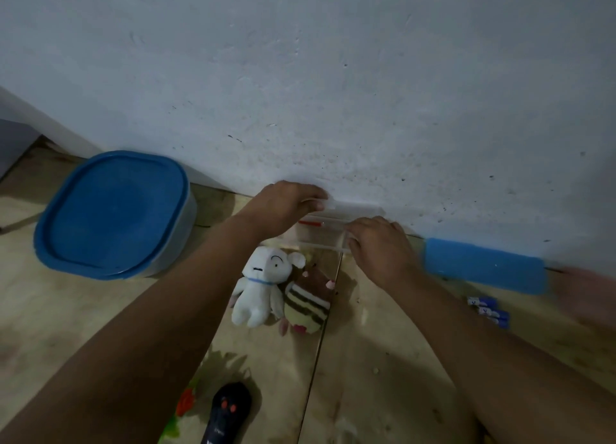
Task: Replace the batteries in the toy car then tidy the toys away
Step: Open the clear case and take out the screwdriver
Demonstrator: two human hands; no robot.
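Against the foot of the wall stands a small clear plastic box with a red strip showing inside it. My left hand grips its far left rim, fingers curled over the edge. At the box's right end, my right hand holds it with bent fingers. Just in front of the box a white plush toy and a brown striped plush toy lie on the floor. A black remote control with red buttons lies near the bottom edge. Small blue batteries lie to the right. No toy car is visible.
A large tub with a blue lid stands at the left by the wall. A flat blue lid-like piece lies along the wall at the right, blurred. A colourful toy peeks from under my left forearm. The floor is pale wood boards.
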